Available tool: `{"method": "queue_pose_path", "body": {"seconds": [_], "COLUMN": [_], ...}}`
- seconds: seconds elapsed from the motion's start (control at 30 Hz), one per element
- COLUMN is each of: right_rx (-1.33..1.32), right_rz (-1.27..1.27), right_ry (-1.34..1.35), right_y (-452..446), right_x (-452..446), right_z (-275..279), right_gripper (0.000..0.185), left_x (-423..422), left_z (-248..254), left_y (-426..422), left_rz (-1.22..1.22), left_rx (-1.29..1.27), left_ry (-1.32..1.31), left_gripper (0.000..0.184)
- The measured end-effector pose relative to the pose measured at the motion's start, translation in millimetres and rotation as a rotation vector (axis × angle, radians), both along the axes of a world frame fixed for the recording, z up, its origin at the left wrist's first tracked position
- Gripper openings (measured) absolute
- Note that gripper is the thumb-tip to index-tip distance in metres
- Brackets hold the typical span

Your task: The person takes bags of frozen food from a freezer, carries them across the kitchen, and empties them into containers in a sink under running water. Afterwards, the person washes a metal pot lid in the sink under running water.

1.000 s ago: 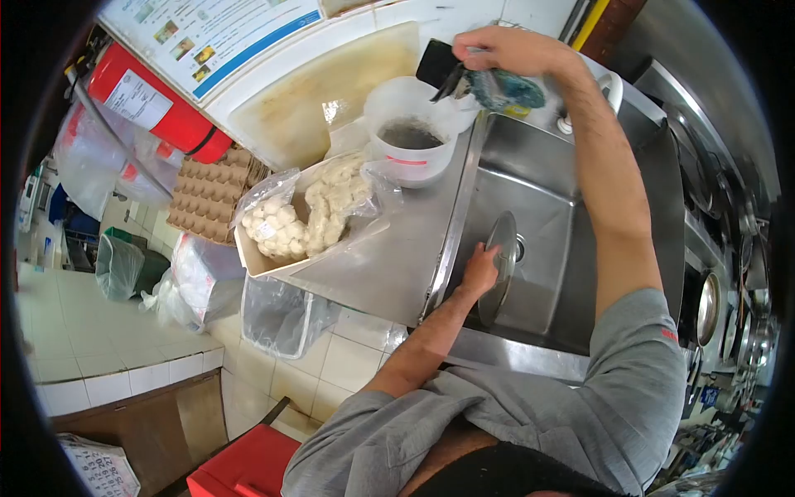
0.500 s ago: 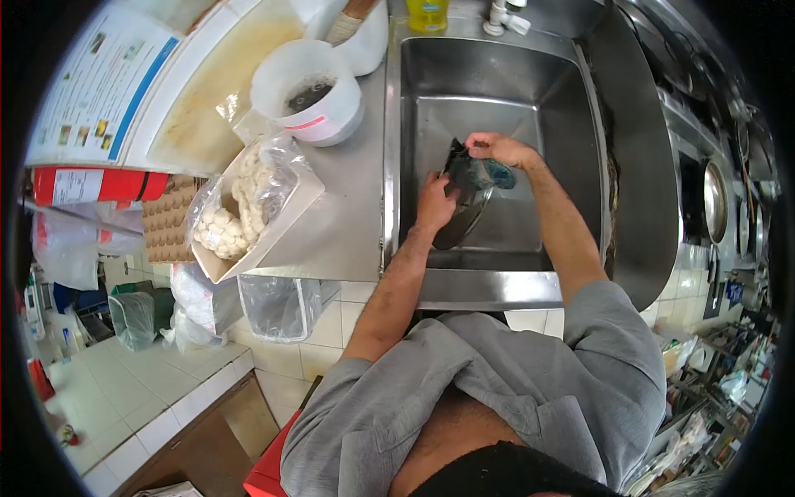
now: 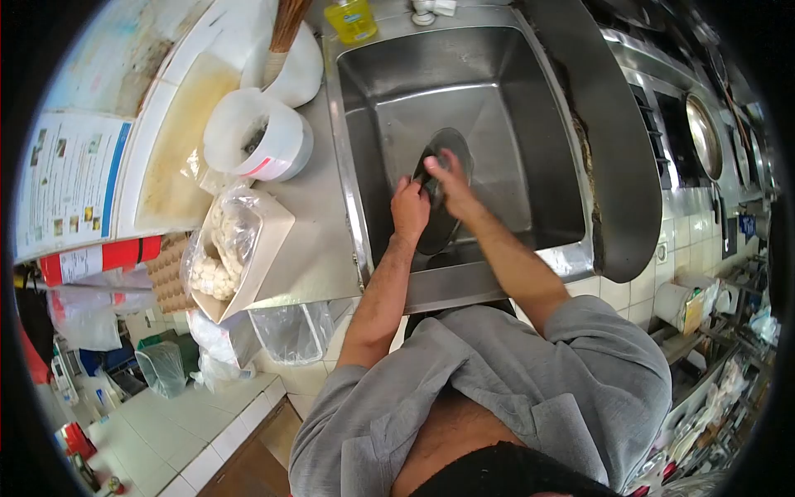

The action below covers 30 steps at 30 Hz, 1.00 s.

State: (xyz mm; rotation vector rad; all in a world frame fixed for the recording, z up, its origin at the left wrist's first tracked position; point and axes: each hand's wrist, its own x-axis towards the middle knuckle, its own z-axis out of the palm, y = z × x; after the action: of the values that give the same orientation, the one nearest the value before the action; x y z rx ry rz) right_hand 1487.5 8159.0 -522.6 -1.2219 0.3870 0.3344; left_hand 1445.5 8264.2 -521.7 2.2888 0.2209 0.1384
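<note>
Low in the metal sink [image 3: 530, 108] I hold a dark, shiny oval thing [image 3: 437, 236], thin and tilted. Its kind I cannot make out. My left hand [image 3: 410, 211] is closed at its left edge, fingers curled onto it. Over its middle is my right hand [image 3: 450, 184], slightly smeared by motion. The right fingertips lie against or just above the dark surface, and whether they pinch anything is unclear. Part of the oval is hidden behind both hands.
Left of the sink stand a white tub [image 3: 286, 149] with dark contents and a cream bin [image 3: 269, 240] holding bagged white pieces. A yellow soap bottle [image 3: 352, 21] and a white tap [image 3: 426, 10] are behind the sink. A metal panel [image 3: 617, 166] rises at right.
The view has shifted and tilted. My right hand has come closer to my left, over the dark oval. The blue-green, see-through piece by my right fingers no longer shows clearly.
</note>
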Motion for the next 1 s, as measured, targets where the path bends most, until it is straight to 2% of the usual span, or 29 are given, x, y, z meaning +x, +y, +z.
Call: {"method": "queue_pose_path", "body": {"seconds": [0.03, 0.1, 0.13, 0.17, 0.2, 0.23, 0.3, 0.37, 0.4, 0.43, 0.47, 0.5, 0.57, 0.6, 0.67, 0.7, 0.77, 0.8, 0.83, 0.9, 1.0], "right_rx": [-0.026, -0.342, -0.345, -0.497, -0.658, -0.682, -0.742, -0.760, -0.809, -0.809, -0.841, -0.857, -0.835, -0.813, -0.826, -0.831, -0.869, -0.877, -0.886, -0.828, -0.947], "right_rz": [0.018, -0.011, -0.042, -0.111, -0.190, -0.242, -0.553, -0.426, -0.380, -0.178, -0.261, -0.334, -0.325, -0.309, -0.641, -0.658, -0.467, -0.411, -0.413, -0.142, 0.003], "right_ry": [-0.039, -0.141, -0.141, -0.186, -0.228, -0.219, 0.206, 0.240, -0.022, -0.116, -0.388, -0.658, -0.742, -0.829, -0.459, -0.468, -0.213, -0.467, -0.477, -1.224, -1.088], "right_y": [12, 20, 20, 19, 13, 3, -24, -18, -3, 14, 27, 35, 8, -9, -44, -46, -46, -31, -27, -25, -77], "right_x": [-2, 2, 7, 13, 23, 42, 94, 97, 81, 61, 33, 16, 40, 60, 107, 111, 112, 91, 78, 61, 103], "right_z": [-7, -36, -39, -40, -41, -49, -67, -75, -59, -40, -16, 3, 13, 15, 23, 24, 40, 48, 56, 61, 52], "right_gripper": [0.082, 0.075, 0.075, 0.067, 0.060, 0.060, 0.049, 0.048, 0.047, 0.042, 0.039, 0.037, 0.034, 0.032, 0.030, 0.030, 0.029, 0.023, 0.023, 0.021, 0.021], "left_x": [-2, -4, -6, -8, -10, -10, -11, -8, -1, 5, 11, 13, 17, 17, 13, 11, 16, 20, 24, 29, 24], "left_z": [1, 7, 12, 15, 4, 12, 17, 16, -1, -11, -14, 17, 32, 39, 65, 73, 75, 70, 68, 76, 103], "left_y": [-4, -9, -9, -9, -11, -16, -25, -30, -22, -18, -18, -20, -15, -16, -30, -39, -46, -42, -39, -31, -32], "left_rz": [-0.071, -0.171, -0.230, -0.294, -0.318, -0.332, -0.361, -0.206, -0.236, -0.175, -0.027, -0.072, -0.120, -0.105, -0.086, -0.062, -0.066, -0.073, -0.073, 0.025, 0.039], "left_rx": [0.003, 0.006, -0.012, -0.029, 0.052, 0.023, -0.031, -0.140, -0.094, -0.189, -0.642, -0.650, -0.385, -0.523, -0.578, -0.632, -0.641, -0.666, -0.691, -0.929, -0.964], "left_ry": [-0.080, -0.169, -0.069, 0.031, -0.099, -0.122, -0.210, -0.046, -0.074, -0.084, -0.028, -0.043, -0.187, -0.186, -0.213, -0.235, -0.257, -0.234, -0.212, -0.141, -0.121], "left_gripper": [0.015, 0.020, 0.030, 0.040, 0.045, 0.048, 0.056, 0.054, 0.049, 0.042, 0.040, 0.040, 0.040, 0.042, 0.042, 0.043, 0.040, 0.038, 0.036, 0.034, 0.035]}}
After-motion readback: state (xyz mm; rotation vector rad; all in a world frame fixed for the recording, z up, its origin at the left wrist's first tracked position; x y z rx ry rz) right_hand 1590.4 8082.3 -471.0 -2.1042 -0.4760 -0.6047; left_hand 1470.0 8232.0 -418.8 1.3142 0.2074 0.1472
